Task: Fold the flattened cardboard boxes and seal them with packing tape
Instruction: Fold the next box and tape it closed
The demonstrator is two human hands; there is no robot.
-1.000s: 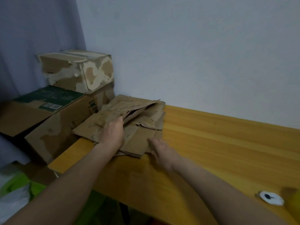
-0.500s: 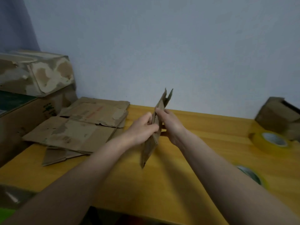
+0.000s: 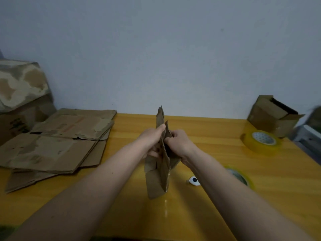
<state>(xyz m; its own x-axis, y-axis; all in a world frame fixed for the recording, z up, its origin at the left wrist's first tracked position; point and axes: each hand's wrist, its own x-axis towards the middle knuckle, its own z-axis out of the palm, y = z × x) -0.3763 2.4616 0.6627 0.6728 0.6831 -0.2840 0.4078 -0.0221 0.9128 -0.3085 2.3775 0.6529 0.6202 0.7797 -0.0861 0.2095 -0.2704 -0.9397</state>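
A flattened brown cardboard box (image 3: 159, 178) stands on edge over the middle of the yellow wooden table (image 3: 121, 206). My left hand (image 3: 151, 140) grips its left face and my right hand (image 3: 178, 141) grips its right face, fingers curled into the gap between the panels. A stack of flattened boxes (image 3: 57, 143) lies at the left. One yellow tape roll (image 3: 262, 141) sits at the right, and a second tape roll (image 3: 240, 176) lies nearer, partly hidden behind my right forearm.
A small folded box (image 3: 271, 113) with open flaps stands at the back right by the wall. Large worn boxes (image 3: 20, 89) are piled at the far left. A small white object (image 3: 193, 180) lies beside my right forearm. A blurred grey item (image 3: 311, 129) sits at the right edge.
Both hands lifted one flat box off the stack and brought it to the table's middle, on edge. Since half a second ago my fingers have worked between its panels.
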